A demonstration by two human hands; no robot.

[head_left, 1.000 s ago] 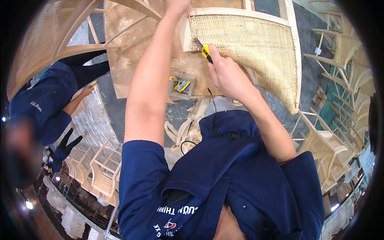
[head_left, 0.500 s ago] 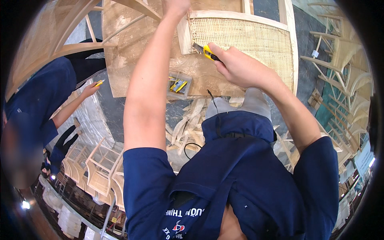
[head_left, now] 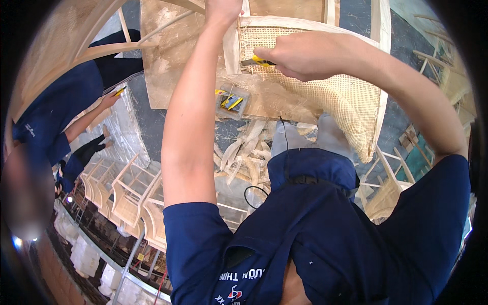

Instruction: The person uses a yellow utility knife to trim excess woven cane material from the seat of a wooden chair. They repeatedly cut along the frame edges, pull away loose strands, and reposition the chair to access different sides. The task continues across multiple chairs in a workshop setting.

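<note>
A clear box (head_left: 246, 100) has yellow tools (head_left: 233, 103) inside. Near it, pale curly strips (head_left: 250, 145) lie in a messy pile. On the left, a person in a dark blue shirt (head_left: 61, 104) stands by a shiny sheet (head_left: 133, 133). Wooden chairs (head_left: 124, 201) stand in a row.

Right hand (head_left: 300, 58) now up over the woven cane (head_left: 259, 38), about level with the blade; half a second ago it sat lower, at the blade's 4 o'clock. Yellow cutter (head_left: 262, 61) swung from 11 through 10 to 9 o'clock, right elbow (head_left: 450, 134) out wider toward 4. Loose cane flap (head_left: 353, 112), out of sight half a second ago, sags into view toward 5.
</note>
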